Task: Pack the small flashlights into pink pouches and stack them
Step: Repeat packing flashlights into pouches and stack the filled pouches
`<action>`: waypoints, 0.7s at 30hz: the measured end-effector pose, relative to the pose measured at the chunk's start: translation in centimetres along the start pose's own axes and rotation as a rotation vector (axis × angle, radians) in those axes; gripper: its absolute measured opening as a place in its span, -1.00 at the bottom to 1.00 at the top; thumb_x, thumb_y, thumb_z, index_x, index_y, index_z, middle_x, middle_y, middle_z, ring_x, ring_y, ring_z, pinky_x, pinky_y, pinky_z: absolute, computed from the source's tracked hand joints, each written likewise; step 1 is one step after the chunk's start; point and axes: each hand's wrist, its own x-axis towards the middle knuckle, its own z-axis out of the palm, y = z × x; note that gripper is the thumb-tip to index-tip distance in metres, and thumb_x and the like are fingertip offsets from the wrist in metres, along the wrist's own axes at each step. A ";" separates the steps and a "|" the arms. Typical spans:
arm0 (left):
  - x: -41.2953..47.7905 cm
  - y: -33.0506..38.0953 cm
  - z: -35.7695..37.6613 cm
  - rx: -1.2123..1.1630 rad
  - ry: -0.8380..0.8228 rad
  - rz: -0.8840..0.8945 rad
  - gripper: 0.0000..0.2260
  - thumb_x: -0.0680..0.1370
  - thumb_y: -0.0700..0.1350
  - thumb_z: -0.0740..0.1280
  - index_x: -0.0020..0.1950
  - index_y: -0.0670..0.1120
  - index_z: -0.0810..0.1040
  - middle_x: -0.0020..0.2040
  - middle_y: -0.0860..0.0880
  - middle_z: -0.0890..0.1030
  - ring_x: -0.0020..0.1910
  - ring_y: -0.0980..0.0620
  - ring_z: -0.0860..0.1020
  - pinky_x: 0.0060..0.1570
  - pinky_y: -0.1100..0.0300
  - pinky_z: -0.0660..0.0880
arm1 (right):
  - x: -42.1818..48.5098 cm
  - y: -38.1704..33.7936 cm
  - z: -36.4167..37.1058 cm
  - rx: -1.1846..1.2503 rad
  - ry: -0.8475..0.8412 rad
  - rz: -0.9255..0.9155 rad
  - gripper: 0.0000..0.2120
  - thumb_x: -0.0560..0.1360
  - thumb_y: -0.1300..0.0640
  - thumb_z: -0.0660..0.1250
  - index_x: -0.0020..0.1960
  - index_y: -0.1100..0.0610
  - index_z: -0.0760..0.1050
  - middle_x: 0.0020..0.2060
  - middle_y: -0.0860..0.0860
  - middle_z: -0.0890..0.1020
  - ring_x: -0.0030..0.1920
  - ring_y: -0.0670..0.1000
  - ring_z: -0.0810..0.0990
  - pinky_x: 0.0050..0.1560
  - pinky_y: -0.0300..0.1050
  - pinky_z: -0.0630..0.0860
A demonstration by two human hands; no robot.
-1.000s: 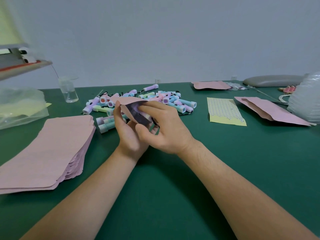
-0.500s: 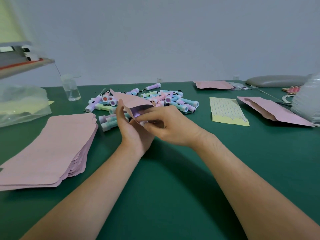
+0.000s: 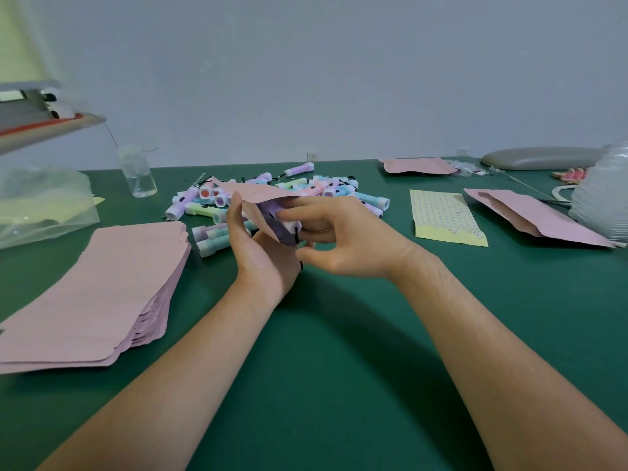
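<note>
My left hand [image 3: 258,253] holds a pink pouch [image 3: 255,193] by its open mouth, above the middle of the green table [image 3: 339,368]. My right hand [image 3: 343,237] pinches a small flashlight [image 3: 291,226] whose white end sticks out of the pouch mouth; the rest of it is hidden inside. A heap of pastel flashlights [image 3: 326,190] lies just behind both hands. A thick stack of empty pink pouches [image 3: 98,290] sits at the left. A few pink pouches [image 3: 533,217] lie at the right.
A clear beaker [image 3: 137,175] stands at the back left, next to a clear plastic bag [image 3: 40,205]. A dotted yellow sheet [image 3: 445,215] lies right of centre. Another pink pouch [image 3: 418,165] and a grey pad [image 3: 540,158] are at the far edge. Clear plastic [image 3: 605,195] bulges at the right.
The pouch has tilted up and its mouth has opened wider. My right hand has pushed the flashlight further into the pouch, and its fingers have spread.
</note>
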 end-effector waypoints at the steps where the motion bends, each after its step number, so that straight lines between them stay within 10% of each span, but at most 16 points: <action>1: 0.0 0.0 0.0 0.003 -0.013 -0.011 -0.48 0.51 0.39 0.30 0.03 -0.02 0.76 0.18 -0.05 0.71 0.22 -0.11 0.66 0.35 0.02 0.50 | 0.0 0.1 0.0 0.010 0.007 0.010 -0.55 0.52 0.43 0.39 0.39 0.24 0.56 0.33 0.07 0.61 0.25 -0.03 0.65 0.32 -0.19 0.55; 7: -0.1 0.1 -0.3 0.019 -0.010 -0.026 -0.44 0.48 0.43 0.32 -0.02 -0.04 0.78 0.04 -0.04 0.74 0.06 -0.07 0.69 0.10 0.07 0.59 | 0.2 0.5 0.1 0.013 0.139 0.000 -0.75 0.52 0.42 0.38 0.16 0.28 0.68 -0.04 0.25 0.71 0.03 0.29 0.70 0.15 0.16 0.65; 21: -0.5 -0.2 0.3 0.040 0.001 -0.080 -0.42 0.48 0.44 0.31 0.07 -0.04 0.77 0.16 -0.06 0.73 0.19 -0.06 0.68 0.29 0.03 0.53 | 0.4 0.8 2.0 -0.202 0.511 -0.080 -0.94 0.47 0.31 0.43 -0.13 0.22 0.69 -0.39 0.05 0.65 -0.37 0.09 0.65 -0.23 0.04 0.60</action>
